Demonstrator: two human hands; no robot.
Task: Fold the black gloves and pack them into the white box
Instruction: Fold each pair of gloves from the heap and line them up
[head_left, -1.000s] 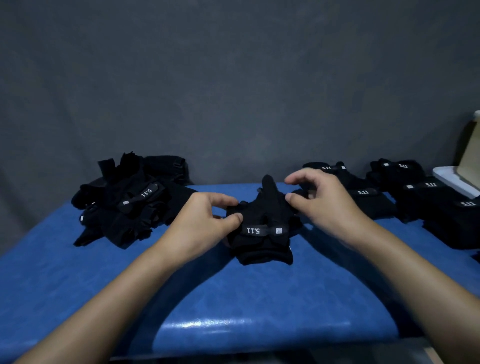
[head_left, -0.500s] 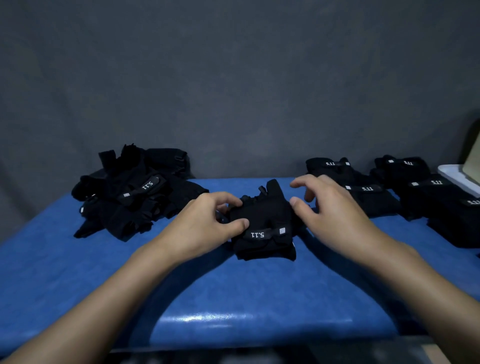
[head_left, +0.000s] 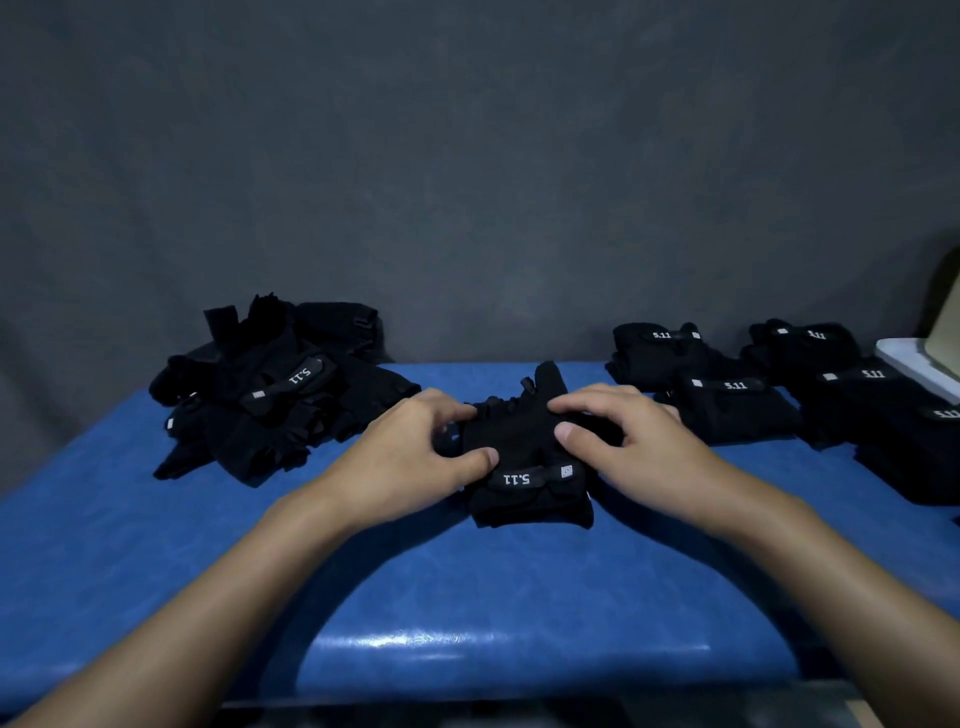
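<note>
My blue table (head_left: 156, 561) spreads from 9 to 3 o'clock, glossy, with a streak of light (head_left: 415, 639) glaring on its near edge at 6. Behind it, toward 12, a plain dark grey wall (head_left: 467, 182) rises, dimly lit.

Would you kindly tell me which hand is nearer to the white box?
Right. The right hand, on the centre glove, has the white box farther to its right; the left hand lies on the glove's other side, farther away.

Right hand (head_left: 641, 447) now on glove (head_left: 519, 441)
</note>
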